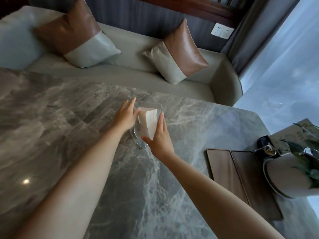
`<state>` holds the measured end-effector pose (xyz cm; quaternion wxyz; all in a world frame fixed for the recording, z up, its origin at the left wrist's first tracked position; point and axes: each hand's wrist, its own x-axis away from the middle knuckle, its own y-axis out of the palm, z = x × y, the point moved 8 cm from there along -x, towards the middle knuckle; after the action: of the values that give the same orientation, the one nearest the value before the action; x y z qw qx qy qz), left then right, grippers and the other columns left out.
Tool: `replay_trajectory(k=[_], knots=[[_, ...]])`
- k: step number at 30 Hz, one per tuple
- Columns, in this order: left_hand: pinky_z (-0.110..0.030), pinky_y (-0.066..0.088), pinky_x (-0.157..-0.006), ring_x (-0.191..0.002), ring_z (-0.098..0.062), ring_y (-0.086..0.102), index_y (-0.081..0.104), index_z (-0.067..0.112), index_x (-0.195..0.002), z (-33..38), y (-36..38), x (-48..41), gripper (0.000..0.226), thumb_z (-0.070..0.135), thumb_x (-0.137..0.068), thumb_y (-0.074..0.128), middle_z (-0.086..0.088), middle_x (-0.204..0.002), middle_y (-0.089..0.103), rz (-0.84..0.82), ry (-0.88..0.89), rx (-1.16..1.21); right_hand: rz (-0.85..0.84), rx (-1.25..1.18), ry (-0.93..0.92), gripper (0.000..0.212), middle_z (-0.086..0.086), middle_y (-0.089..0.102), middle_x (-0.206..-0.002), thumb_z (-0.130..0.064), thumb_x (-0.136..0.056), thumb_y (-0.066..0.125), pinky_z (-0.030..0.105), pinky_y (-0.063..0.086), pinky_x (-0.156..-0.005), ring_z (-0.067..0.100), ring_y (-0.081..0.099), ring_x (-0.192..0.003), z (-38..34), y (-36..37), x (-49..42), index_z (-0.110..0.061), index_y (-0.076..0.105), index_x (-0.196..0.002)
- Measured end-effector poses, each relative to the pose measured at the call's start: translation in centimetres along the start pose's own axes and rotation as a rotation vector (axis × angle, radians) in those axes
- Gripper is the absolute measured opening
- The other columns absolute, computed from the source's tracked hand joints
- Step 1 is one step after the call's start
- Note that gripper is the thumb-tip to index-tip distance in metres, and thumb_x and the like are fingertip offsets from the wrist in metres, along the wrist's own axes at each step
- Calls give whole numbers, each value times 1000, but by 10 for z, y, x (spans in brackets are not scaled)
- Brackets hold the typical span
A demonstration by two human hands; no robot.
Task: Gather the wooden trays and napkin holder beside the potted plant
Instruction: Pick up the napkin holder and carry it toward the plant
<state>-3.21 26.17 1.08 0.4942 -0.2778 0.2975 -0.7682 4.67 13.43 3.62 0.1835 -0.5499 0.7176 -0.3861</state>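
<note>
A clear glass napkin holder [140, 140] with white napkins [148, 121] stands in the middle of the marble table [69, 118]. My left hand [125, 116] presses flat against its left side, fingers spread. Against its right side lies my right hand [159, 135], thumb at the base. Two dark wooden trays [224, 169] lie side by side at the right. They touch the foot of the potted plant [283, 176], a white pot with green leaves.
A black glossy object [266, 144] sits behind the plant near the table's right edge. Beyond the far edge stands a grey sofa [138, 66] with two brown-and-grey cushions. A window wall is at the right.
</note>
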Motion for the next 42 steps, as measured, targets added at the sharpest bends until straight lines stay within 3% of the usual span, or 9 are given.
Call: replay_trajectory(k=[3,7,11,17,27,33,39,42], knots=[[-39,28,-113,-141,-28,30,19,14,-149,0,7,-3,53,27,-100,35,-14,-156,23,-5,5,86,15,-11,24,93,8,4,-157,-20,-88,57,40,38,-104,28,23,-140,2,6,-2,-16,-19,-142],[-38,32,-111,-135,-32,39,25,12,-147,-6,7,0,52,24,-99,39,-18,-150,33,29,-81,212,19,-8,11,91,13,17,-152,-12,-88,56,37,40,-99,30,38,-131,5,4,-1,-17,-16,-143],[-37,28,-113,-138,-30,32,19,11,-149,-9,9,21,55,24,-99,40,-17,-152,25,48,-131,314,-19,31,-29,92,16,25,-148,-11,-87,58,36,41,-96,33,47,-121,10,-2,6,-17,-14,-143],[-34,23,-115,-142,-29,25,13,9,-150,-9,16,62,60,24,-99,42,-18,-154,16,-28,-187,331,-34,7,-43,92,17,34,-142,-9,-84,61,40,42,-96,35,49,-117,24,-7,41,-20,-7,-145],[-34,22,-116,-140,-32,27,20,10,-148,12,41,143,65,26,-94,52,-21,-151,19,-259,-162,205,-46,-62,-48,90,16,30,-146,-9,-84,61,39,34,-105,31,38,-129,65,-18,129,-19,-5,-145],[-33,28,-112,-136,-32,34,26,1,-142,25,62,197,62,20,-92,57,-21,-145,33,-288,-95,202,-52,-89,-66,90,12,23,-152,-8,-83,63,34,30,-109,27,31,-136,95,-26,176,-19,-2,-145],[-31,31,-109,-132,-29,39,24,-2,-140,46,86,241,64,19,-91,59,-21,-144,35,-368,-76,178,-30,-80,-81,93,14,31,-148,-9,-82,64,36,35,-105,27,40,-128,121,-42,225,-29,-7,-137],[-35,35,-107,-120,-22,46,25,-1,-138,59,101,257,66,22,-89,62,-12,-126,49,-411,-62,140,-36,-95,-49,88,11,32,-147,-8,-83,63,35,33,-107,26,39,-130,140,-51,249,-22,2,-145]])
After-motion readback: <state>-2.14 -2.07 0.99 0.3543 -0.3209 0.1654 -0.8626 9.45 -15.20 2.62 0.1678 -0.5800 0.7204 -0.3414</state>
